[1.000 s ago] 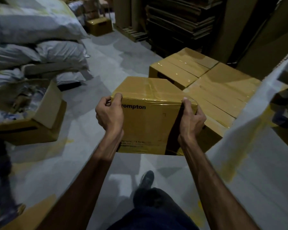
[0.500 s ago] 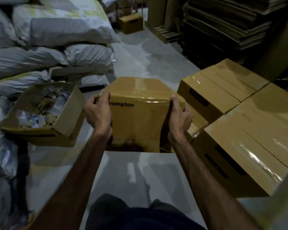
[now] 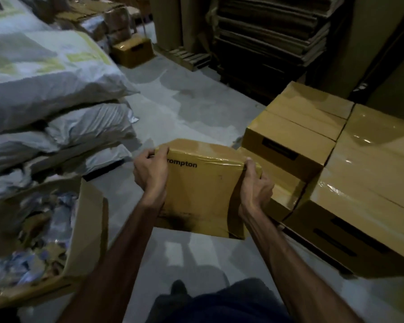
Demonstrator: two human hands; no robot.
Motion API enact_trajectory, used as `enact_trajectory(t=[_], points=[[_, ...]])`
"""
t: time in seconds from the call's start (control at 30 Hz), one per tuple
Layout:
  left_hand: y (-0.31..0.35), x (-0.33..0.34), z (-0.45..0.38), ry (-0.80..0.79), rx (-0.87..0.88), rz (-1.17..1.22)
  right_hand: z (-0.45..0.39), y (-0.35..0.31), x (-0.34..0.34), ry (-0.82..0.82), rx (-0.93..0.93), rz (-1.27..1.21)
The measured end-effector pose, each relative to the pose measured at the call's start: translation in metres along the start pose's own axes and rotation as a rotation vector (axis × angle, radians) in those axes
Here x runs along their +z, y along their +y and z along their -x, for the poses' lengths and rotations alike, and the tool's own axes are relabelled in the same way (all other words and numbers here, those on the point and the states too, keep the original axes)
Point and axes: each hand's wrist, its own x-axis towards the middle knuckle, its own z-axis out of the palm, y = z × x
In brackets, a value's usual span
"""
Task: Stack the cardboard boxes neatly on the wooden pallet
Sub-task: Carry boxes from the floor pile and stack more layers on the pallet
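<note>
I hold the cardboard box [image 3: 201, 190] off the floor, left hand [image 3: 151, 174] and right hand [image 3: 254, 190] clamped on its sides; several stacked boxes [image 3: 359, 173] sit just right; this one remains to place; I cannot see the pallet.

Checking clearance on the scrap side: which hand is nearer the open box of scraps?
Left. The left hand grips the carried box on the side facing the open scrap box; the right hand grips the far side, by the stacked boxes.
</note>
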Motion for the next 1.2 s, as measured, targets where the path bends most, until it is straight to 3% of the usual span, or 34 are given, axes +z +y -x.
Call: enact_trajectory(t=[0.4, 0.67, 1.03, 1.2], points=[[0.03, 0.147, -0.147, -0.484, 0.152, -0.292, -0.052, 0.022, 0.102, 0.382, 0.203, -0.028], [0.073, 0.254, -0.244, -0.732, 0.286, -0.517, -0.094, 0.027, 0.215, 0.502, 0.38, -0.094], [0.106, 0.366, -0.273, -1.108, 0.581, -0.552, -0.128, 0.009, 0.273, 0.815, 0.491, -0.178], [0.11, 0.406, -0.283, -1.336, 0.649, -0.557, -0.132, -0.006, 0.312, 1.098, 0.506, -0.307]])
